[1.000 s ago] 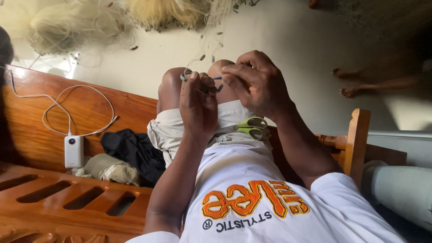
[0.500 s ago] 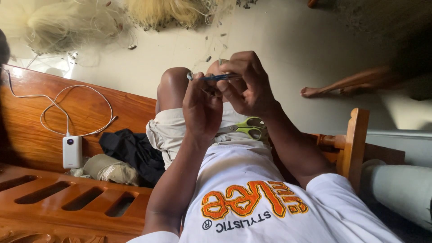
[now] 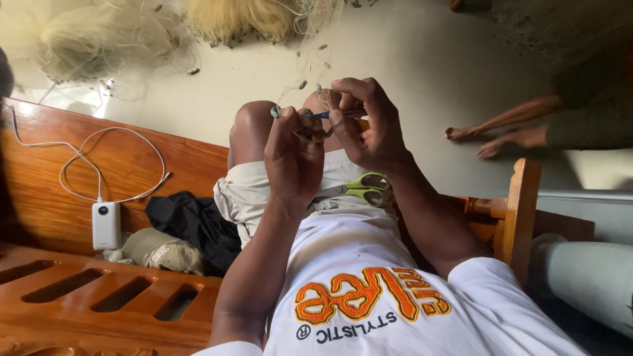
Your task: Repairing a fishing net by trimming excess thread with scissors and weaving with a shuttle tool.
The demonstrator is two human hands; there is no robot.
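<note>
Head view, seated on a wooden bench (image 3: 79, 171), knees up, pale floor (image 3: 409, 72) beyond with heaps of fishing net (image 3: 99, 33) spread on it. I go by size: bench first, carrying a dark cloth (image 3: 191, 221), a white power bank (image 3: 106, 225) with its looped cable (image 3: 112, 158); another person's bare feet (image 3: 491, 140) rest on the floor at right. On my lap lie green-handled scissors (image 3: 359, 188), loose, blades toward my left. My left hand (image 3: 293, 158) is closed in a pinch on fine net strands near the knee. My right hand (image 3: 369, 122) is curled shut on a slim blue netting needle (image 3: 321, 115). The needle sits between both hands just above the knees, long axis roughly level across the picture, tip toward the left hand. Risks, as I judge them: the thin line could slip from the pinch and the mesh slacken; the needle point is close to the left fingertips; the unsecured scissors could slide off if a knee shifts. Strands themselves are too fine to trace.
</note>
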